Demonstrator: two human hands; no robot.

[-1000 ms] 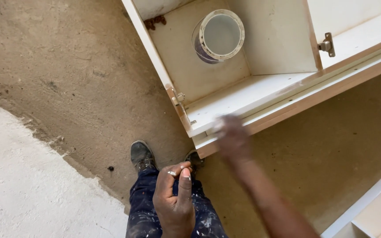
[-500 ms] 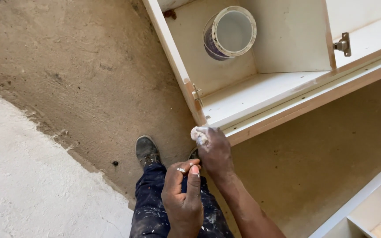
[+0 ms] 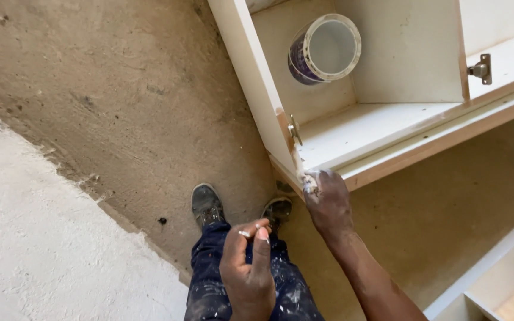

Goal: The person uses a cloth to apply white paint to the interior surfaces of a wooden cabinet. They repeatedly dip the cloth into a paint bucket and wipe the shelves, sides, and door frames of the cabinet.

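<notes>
While the right hand [image 3: 327, 202] presses white filler, pinched in its grip, onto the cabinet [image 3: 281, 128] corner, the left hand [image 3: 248, 267] hangs loosely curled, holding nothing; most edges look unfilled.

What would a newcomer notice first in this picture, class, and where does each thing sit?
The right hand, smeared with white filler, presses on the front corner of the cream wooden cabinet. Inside it a white-rimmed purple plastic tub lies on its side. The left hand hangs below, above paint-spattered dark trousers.

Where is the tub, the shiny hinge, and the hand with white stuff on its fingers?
tub [image 3: 327, 49]: head view, on its pale open inside.
hinge [image 3: 480, 69]: head view, on its metal plate.
right hand [image 3: 328, 202]: head view, on its back.
</notes>
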